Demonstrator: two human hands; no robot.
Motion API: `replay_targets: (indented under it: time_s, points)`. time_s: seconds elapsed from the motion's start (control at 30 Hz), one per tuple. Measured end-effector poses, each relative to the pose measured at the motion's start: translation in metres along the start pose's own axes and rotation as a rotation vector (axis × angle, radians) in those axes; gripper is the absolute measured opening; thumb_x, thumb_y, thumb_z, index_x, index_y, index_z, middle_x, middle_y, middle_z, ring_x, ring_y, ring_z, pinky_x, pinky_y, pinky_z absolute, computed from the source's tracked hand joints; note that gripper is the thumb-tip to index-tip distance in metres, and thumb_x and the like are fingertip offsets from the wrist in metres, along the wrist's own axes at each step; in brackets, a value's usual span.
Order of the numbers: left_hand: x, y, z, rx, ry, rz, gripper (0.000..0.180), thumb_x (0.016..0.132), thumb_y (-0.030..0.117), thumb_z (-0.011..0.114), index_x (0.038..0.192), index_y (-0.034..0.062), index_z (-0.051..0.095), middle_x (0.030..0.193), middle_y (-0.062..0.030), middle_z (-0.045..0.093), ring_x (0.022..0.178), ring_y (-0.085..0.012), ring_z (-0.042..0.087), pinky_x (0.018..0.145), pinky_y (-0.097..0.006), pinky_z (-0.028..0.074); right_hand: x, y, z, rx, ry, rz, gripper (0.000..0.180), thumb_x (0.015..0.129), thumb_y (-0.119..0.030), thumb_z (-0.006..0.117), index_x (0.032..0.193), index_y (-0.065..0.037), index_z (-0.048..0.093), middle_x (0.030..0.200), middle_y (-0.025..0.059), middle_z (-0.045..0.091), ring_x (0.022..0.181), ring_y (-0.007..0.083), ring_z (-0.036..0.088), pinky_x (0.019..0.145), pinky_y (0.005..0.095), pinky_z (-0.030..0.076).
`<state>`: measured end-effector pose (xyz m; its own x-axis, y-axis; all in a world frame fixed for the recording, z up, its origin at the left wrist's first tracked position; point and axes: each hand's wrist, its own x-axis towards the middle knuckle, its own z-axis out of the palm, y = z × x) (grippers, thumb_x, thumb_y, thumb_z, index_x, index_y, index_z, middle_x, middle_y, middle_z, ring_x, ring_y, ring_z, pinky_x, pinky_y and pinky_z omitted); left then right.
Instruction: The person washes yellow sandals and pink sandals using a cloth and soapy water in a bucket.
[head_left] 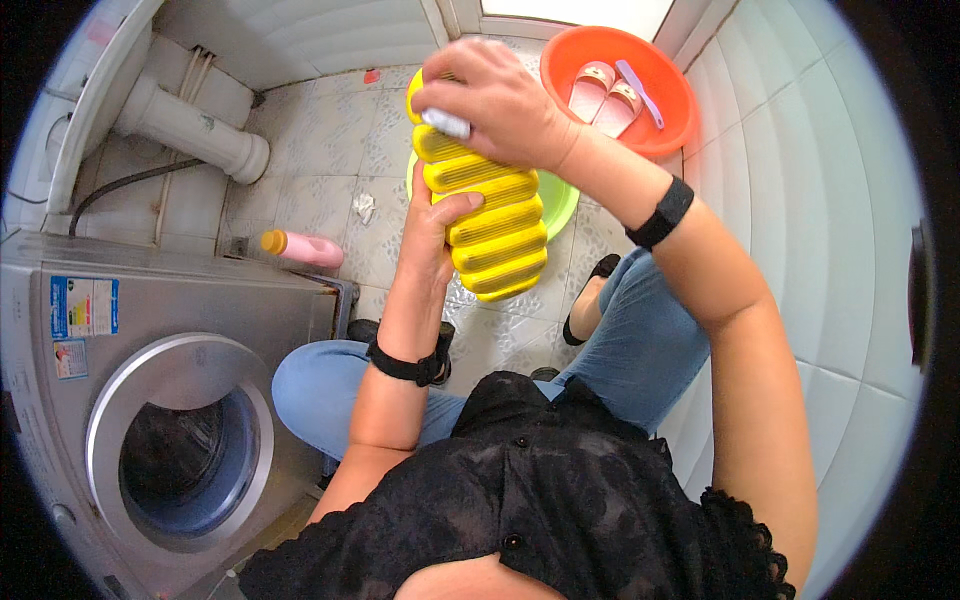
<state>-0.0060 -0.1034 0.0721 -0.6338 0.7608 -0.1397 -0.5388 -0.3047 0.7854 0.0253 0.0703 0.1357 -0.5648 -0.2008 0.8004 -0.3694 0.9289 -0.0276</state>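
A yellow slipper [497, 232] is held up in front of me, its deeply ridged sole facing me. Dark lines run along the ridges. My left hand [437, 222] grips its left edge, with the thumb across the sole and the other fingers hidden behind. At the far end, my right hand [500, 105] is closed around a small white wad [446, 123], pressed on or just over the sole; whether it is cloth or paper I cannot tell. Below the slipper, a light green basin [562, 208] shows only in part.
An orange basin [668, 140] at the far right holds pink slippers [606, 98] and a lilac brush-like stick [640, 92]. A pink bottle with a yellow cap [303, 248] and crumpled white paper [364, 207] lie on the tiled floor. A washing machine [210, 300] stands at left, below a white drainpipe [190, 130].
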Motion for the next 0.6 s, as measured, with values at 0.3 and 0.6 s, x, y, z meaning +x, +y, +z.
replay_targets:
  time_s: [0.3,0.6]
  points:
    - [-0.001,0.005,0.001,0.142,-0.021,0.021,0.086,0.066,-0.003,0.067,0.142,0.0075,0.029,0.124,-0.0141,0.054,0.111,-0.0293,0.058,0.094,-0.043,0.05,-0.004,0.028,-0.002,-0.023,0.087,0.415,0.022,0.078,-0.009,0.063,0.1,-0.009,0.061,0.094,0.0128,0.064,0.097,0.0326,0.06,0.086,0.0425,0.048]
    - [-0.005,0.001,0.004,0.07,0.032,0.136,0.071,0.071,-0.003,0.063,0.135,0.0095,0.036,0.12,-0.011,0.054,0.11,-0.0266,0.057,0.096,-0.041,0.048,-0.001,0.016,0.0,0.156,-0.012,0.645,0.02,0.087,-0.015,0.059,0.105,-0.007,0.056,0.096,0.0181,0.064,0.094,0.0369,0.061,0.083,0.0452,0.047]
